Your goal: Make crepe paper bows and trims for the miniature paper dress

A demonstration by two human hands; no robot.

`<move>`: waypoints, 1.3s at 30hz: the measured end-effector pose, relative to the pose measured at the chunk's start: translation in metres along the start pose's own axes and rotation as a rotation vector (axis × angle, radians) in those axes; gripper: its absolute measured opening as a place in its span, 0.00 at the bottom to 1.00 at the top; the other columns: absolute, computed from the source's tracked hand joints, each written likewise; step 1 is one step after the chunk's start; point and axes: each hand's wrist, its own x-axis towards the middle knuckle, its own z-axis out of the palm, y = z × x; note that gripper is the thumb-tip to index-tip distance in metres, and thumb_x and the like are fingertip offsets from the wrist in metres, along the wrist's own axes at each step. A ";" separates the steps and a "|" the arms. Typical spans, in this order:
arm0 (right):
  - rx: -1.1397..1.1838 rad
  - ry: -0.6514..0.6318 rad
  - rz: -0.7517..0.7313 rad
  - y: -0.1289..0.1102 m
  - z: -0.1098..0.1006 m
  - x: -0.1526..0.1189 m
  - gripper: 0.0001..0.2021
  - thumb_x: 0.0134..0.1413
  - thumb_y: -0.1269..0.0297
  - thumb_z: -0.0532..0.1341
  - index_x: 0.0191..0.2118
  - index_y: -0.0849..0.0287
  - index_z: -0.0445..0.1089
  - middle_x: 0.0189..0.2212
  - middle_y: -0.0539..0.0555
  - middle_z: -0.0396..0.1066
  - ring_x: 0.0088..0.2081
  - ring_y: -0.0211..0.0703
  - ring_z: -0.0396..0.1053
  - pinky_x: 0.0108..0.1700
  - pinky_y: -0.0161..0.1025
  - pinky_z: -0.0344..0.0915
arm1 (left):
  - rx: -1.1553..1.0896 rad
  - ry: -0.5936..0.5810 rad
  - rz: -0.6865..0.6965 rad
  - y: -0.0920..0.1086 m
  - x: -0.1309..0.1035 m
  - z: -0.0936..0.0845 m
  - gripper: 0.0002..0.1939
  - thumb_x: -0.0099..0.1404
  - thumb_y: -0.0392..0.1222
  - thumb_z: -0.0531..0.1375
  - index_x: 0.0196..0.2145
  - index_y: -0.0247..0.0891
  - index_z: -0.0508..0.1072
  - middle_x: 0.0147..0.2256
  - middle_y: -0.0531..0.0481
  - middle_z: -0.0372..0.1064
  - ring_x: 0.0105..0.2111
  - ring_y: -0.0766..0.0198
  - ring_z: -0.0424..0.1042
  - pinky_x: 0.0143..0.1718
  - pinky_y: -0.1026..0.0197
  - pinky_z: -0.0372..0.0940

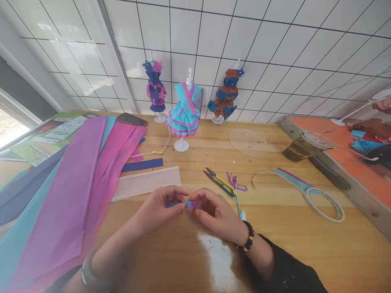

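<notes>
A small gathered blue and purple piece (191,204) is pinched between my two hands over the wooden table (165,248). My left hand (166,206) closes thumb and fingers on its blue side. My right hand (215,211), below a dark beaded bracelet, grips the purple edge. Beyond the right hand lie green-handled thread snips (220,182), beside a purple and blue strip (236,189). A pale strip (148,183) and a dark blue strip (142,165) rest past the left hand.
Purple, pink and blue sheets (65,183) spread at left. Three small dressed stands, the middle one in blue (185,114), line the tiled wall. At right are a tape roll (325,217), a drink cup (307,145) and a clear disc (248,142).
</notes>
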 end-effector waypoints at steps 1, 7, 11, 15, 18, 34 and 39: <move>-0.015 0.001 -0.005 0.001 0.000 0.000 0.10 0.49 0.73 0.56 0.39 0.58 0.63 0.30 0.51 0.68 0.30 0.36 0.66 0.34 0.34 0.63 | -0.005 0.000 -0.004 0.000 0.000 0.000 0.10 0.57 0.38 0.59 0.38 0.35 0.71 0.33 0.49 0.71 0.33 0.65 0.68 0.34 0.64 0.62; -0.019 0.015 -0.090 0.001 0.001 0.000 0.13 0.50 0.73 0.57 0.43 0.57 0.63 0.49 0.57 0.63 0.39 0.38 0.69 0.44 0.38 0.64 | -0.044 -0.014 -0.007 -0.002 0.001 0.000 0.07 0.57 0.37 0.59 0.34 0.34 0.71 0.33 0.48 0.71 0.33 0.65 0.67 0.35 0.64 0.61; -0.063 0.009 -0.149 0.002 0.002 0.000 0.12 0.50 0.73 0.57 0.43 0.57 0.64 0.45 0.56 0.66 0.44 0.41 0.66 0.46 0.38 0.62 | -0.025 -0.025 -0.023 -0.004 0.001 0.002 0.05 0.57 0.38 0.59 0.32 0.34 0.70 0.31 0.50 0.70 0.32 0.66 0.67 0.34 0.65 0.61; -0.061 0.008 -0.051 0.006 0.003 0.000 0.08 0.53 0.70 0.55 0.40 0.59 0.64 0.35 0.54 0.69 0.34 0.38 0.66 0.37 0.35 0.64 | 0.012 -0.038 -0.026 -0.005 0.001 0.002 0.06 0.57 0.40 0.59 0.30 0.34 0.70 0.29 0.51 0.68 0.30 0.67 0.66 0.33 0.65 0.61; -0.017 0.017 0.012 0.006 0.004 0.000 0.05 0.53 0.68 0.55 0.38 0.59 0.63 0.32 0.53 0.68 0.30 0.36 0.64 0.33 0.34 0.62 | 0.050 -0.025 -0.017 -0.006 0.002 0.002 0.05 0.57 0.39 0.59 0.30 0.34 0.70 0.28 0.51 0.68 0.30 0.67 0.66 0.33 0.65 0.61; 0.007 0.109 0.041 0.001 0.004 0.003 0.02 0.49 0.69 0.56 0.31 0.60 0.65 0.28 0.53 0.69 0.29 0.36 0.65 0.33 0.34 0.63 | 0.041 -0.043 0.016 -0.007 0.001 0.003 0.09 0.57 0.42 0.59 0.33 0.34 0.72 0.31 0.49 0.70 0.32 0.65 0.67 0.35 0.64 0.62; 0.059 0.134 0.037 0.004 0.004 0.005 0.03 0.49 0.70 0.57 0.32 0.60 0.67 0.30 0.52 0.71 0.31 0.36 0.68 0.34 0.34 0.64 | 0.146 -0.021 0.065 -0.013 0.001 0.007 0.12 0.54 0.39 0.61 0.37 0.35 0.71 0.35 0.48 0.70 0.35 0.62 0.68 0.38 0.62 0.62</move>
